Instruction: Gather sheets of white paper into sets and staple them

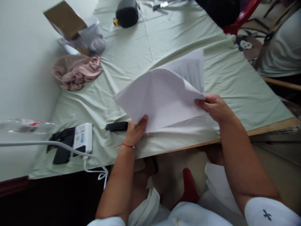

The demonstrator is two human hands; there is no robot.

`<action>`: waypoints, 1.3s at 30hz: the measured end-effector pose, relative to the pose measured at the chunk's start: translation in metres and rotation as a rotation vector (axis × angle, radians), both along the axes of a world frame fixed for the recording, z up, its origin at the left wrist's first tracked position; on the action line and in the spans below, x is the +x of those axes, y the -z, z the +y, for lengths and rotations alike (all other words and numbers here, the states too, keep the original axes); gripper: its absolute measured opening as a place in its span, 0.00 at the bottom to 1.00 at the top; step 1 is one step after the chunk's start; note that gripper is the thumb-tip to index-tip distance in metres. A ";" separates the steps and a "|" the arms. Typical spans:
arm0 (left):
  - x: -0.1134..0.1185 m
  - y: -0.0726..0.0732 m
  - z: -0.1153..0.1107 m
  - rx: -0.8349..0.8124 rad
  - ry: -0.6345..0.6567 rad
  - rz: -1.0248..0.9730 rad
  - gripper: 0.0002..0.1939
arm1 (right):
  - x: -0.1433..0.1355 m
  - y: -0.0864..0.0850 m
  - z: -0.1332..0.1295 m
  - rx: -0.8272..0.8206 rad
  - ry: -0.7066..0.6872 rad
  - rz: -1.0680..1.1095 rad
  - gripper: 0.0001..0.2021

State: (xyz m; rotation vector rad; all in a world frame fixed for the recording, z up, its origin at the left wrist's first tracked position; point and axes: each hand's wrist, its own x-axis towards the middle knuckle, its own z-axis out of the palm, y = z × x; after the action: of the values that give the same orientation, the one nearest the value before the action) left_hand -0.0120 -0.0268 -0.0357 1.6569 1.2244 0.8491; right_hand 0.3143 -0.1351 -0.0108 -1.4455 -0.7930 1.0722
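Note:
Several white paper sheets (162,94) are held up over the near part of the table, the top one curved and blank on the side I see. Behind it, a sheet with blurred printed lines (188,72) shows at the upper right. My left hand (136,128), with a red string at the wrist, pinches the lower left edge, thumb on top. My right hand (213,106) grips the right edge between thumb and fingers. The fingers under the paper are hidden. Just left of my left hand lies a slim black object (117,126).
On the left are a white box-like device (83,138) with a white cable, a black phone-like object (62,153) and a clear plastic bottle (28,126). Pink cloth (78,72), a cardboard box (66,20) and a black case (127,14) stand farther back. Another person (281,47) is at the right.

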 end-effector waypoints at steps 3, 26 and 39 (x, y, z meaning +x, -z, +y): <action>0.003 -0.005 -0.014 -0.147 -0.032 -0.005 0.24 | -0.003 0.000 0.004 0.022 0.096 0.029 0.19; 0.021 -0.006 -0.028 -0.341 -0.127 -0.263 0.29 | -0.035 -0.001 0.015 0.073 0.375 0.307 0.26; 0.028 -0.016 -0.026 -0.498 -0.152 -0.395 0.26 | -0.092 0.003 0.019 -0.085 0.228 0.313 0.20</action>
State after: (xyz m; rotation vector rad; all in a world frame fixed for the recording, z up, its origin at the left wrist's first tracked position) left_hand 0.0160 -0.0524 -0.0197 0.9564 1.1697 0.8301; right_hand 0.2225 -0.1160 -0.0143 -1.3574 -0.3551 1.1298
